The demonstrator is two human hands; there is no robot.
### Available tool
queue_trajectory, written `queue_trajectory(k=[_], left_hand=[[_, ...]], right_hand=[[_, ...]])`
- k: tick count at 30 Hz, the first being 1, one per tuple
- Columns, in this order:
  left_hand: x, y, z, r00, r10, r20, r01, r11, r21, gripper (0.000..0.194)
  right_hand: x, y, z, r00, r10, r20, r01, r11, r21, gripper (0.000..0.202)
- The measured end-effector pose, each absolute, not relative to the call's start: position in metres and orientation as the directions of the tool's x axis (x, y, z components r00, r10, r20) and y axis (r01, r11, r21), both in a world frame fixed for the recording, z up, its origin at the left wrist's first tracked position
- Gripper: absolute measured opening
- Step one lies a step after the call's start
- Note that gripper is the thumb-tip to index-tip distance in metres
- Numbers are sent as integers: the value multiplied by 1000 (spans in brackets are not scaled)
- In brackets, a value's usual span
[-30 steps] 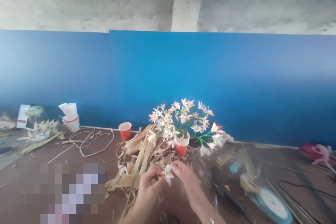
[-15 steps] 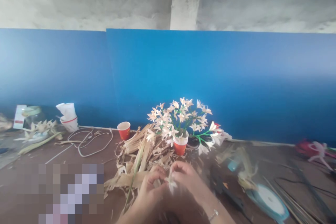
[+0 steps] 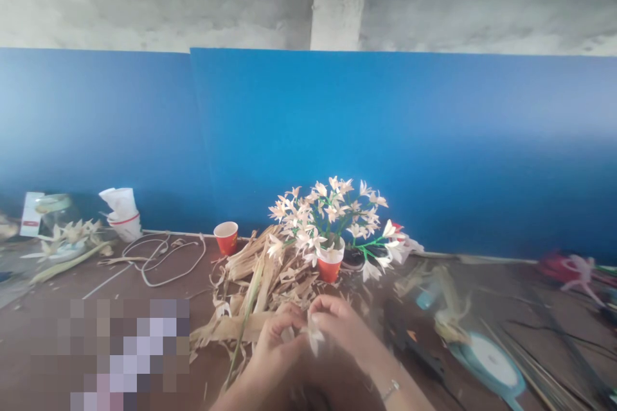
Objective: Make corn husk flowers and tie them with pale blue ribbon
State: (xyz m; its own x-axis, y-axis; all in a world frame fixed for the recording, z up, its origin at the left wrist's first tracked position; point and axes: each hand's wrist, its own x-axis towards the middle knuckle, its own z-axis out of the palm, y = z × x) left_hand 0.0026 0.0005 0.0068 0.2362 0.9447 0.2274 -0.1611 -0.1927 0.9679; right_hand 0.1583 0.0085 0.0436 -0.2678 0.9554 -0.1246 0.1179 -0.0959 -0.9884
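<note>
We have a small white flower [image 3: 315, 339] up between both hands, above the counter [image 3: 48, 295] and on the near side of the dry husk pile [image 3: 289, 282]. The fingers of our left hand [image 3: 277, 350] and right hand [image 3: 344, 331] are narrowed around it, pinching near its base, though blur and overlap keep us from telling which hand carries more of the hold. The petals look thin and dry, so we judge that a hard squeeze or an uneven twist could split or crease one. If both pinches loosen together, the flower could drop, and among the pale husk scraps we might lose sight of it. Reaching too far toward the far edge, a knuckle could knock the red-and-white cup [image 3: 329, 270]; with the wide flower bunch [image 3: 332, 209] spreading above it, we expect it to be top-heavy and easy to tip. The green-stemmed sprig [image 3: 373, 247] leans out to the right, where a sleeve or our bracelet [image 3: 393, 389] could snag it. The black tool [image 3: 421, 356] lies beside our right forearm, so an outward elbow swing could shove it.
</note>
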Motion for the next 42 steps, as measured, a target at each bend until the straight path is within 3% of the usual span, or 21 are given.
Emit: queue_trajectory(k=[5,11,13,15,17,20,23,26,33,42], left_hand=[[2,4,5,140,958,252,-150,-231,961,13],[1,5,-1,123,956,267,-111,-254,961,12],[1,6,-2,78,954,289,-66,-285,956,9],[0,7,-1,-4,942,336,23,-336,942,9],[-1,8,-1,-76,911,404,157,-390,907,10],[-1,6,0,-84,854,513,394,-444,805,9],[0,2,1,-49,797,603,593,-462,660,10],[1,-2,1,-26,744,668,717,-452,531,9],[1,-9,5,41,690,722,791,-464,399,9],[1,-4,0,-81,733,675,639,-481,600,9]], right_hand=[[157,9,48,-233,968,-94,101,-72,-992,10],[151,10,40,-163,965,-206,123,-187,-975,9],[152,11,38,-112,983,-147,179,-126,-976,8],[153,10,37,-14,999,40,259,42,-965,7],[152,6,38,20,955,297,394,266,-880,6],[146,-4,42,-138,812,567,616,518,-593,2],[137,-11,42,-241,718,653,754,562,-340,4],[131,-12,37,-233,690,685,828,511,-233,11],[128,-12,31,-138,696,704,837,463,-293,14],[125,-16,33,-132,709,692,772,511,-376,12]])
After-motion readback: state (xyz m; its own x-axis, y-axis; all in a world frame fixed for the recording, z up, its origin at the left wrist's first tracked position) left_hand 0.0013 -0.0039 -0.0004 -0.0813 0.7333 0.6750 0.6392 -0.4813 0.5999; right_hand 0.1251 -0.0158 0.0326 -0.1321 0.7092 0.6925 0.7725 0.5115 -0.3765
